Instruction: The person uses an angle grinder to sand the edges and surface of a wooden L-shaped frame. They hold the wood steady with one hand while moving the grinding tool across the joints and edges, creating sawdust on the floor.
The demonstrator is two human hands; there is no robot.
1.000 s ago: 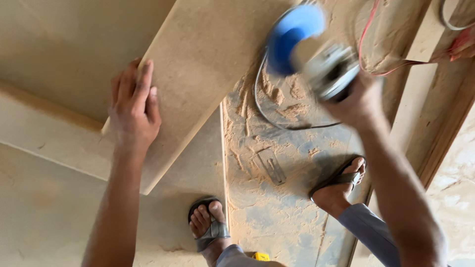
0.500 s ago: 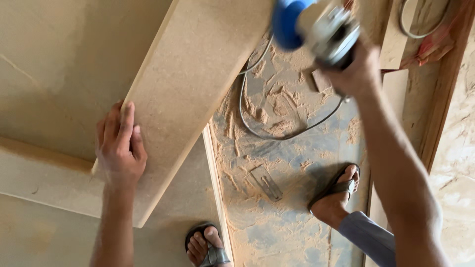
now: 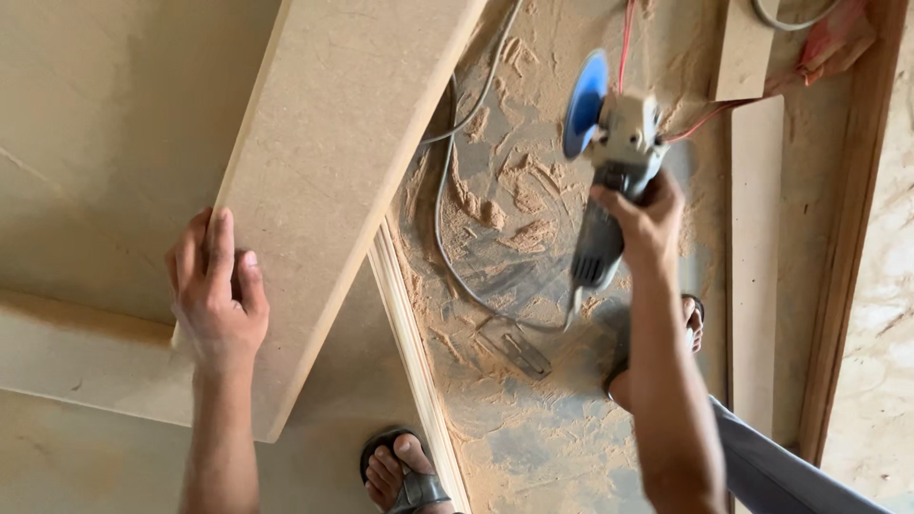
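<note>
Left hand [image 3: 214,290] steadies board [image 3: 333,143]; right hand [image 3: 643,214] apparently grips grinder [image 3: 609,152].

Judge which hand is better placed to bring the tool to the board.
Right. The right hand already grips the power tool, while the left hand lies flat on the board, holding it.

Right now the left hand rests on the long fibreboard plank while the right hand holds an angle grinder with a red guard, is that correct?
Not quite: in the head view the guard on the angle grinder is blue, not red. The left hand does rest on the fibreboard plank, and the right hand holds the grinder.
</note>
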